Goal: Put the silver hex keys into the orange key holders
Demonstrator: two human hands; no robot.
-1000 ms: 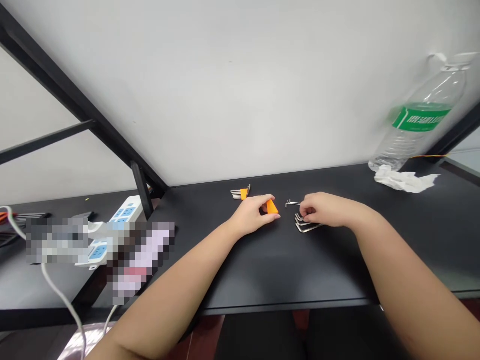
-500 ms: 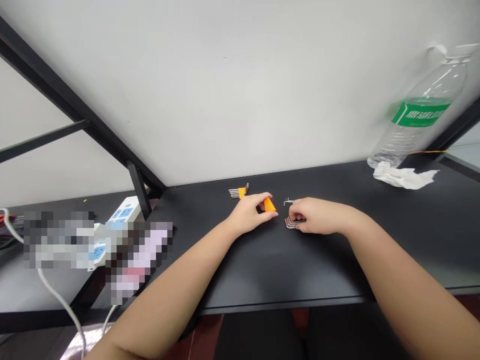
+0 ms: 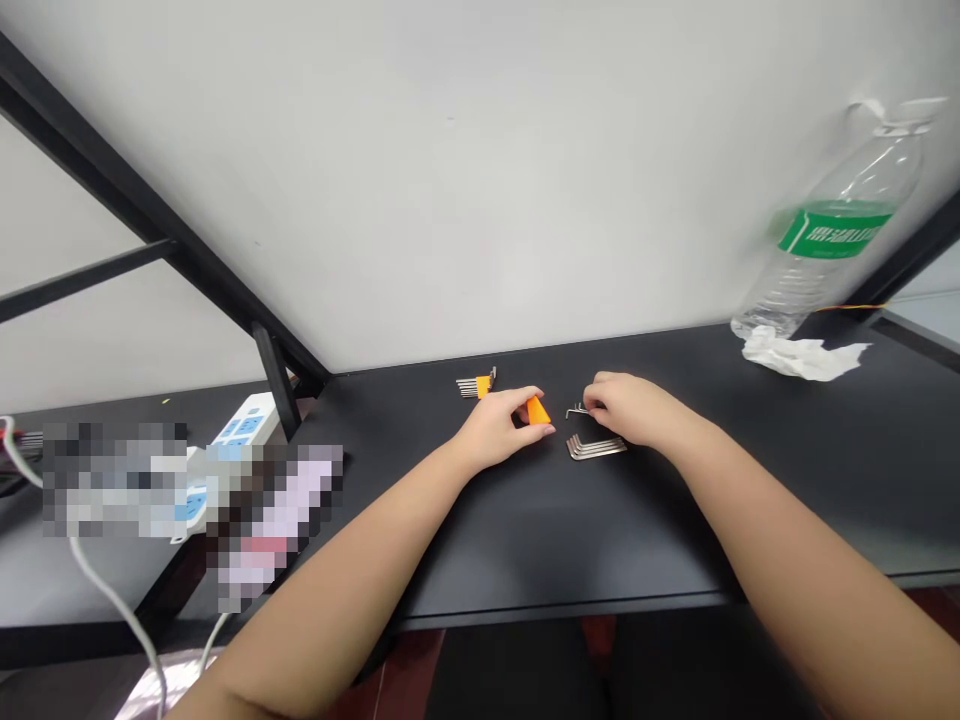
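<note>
**Right hand now at the small hex keys; large hex keys lie free**

Closest to me on the black tabletop, the large hex keys rest side by side, L-shaped and nested. Half a second ago the right hand was on them; now nothing touches them. I judge that the handling has passed from the large keys to the small ones. Their long arms run left to right, the right ends slightly farther away; the short bent ends, at the left, point toward the wall.

A little farther and to the left, my left hand has stayed put, thumb and fingers curved around the sides of an orange holder. Its slanted edge faces right; the hand hides too much for me to tell its long axis.

The right hand is pinched in over the small keys, which also lie left to right, bends at the left. I cannot tell whether it grips one.

Farther back, near the wall, a second key set in orange points its straight tips left. At far right, crumpled paper lies just in front of a clear bottle.
</note>
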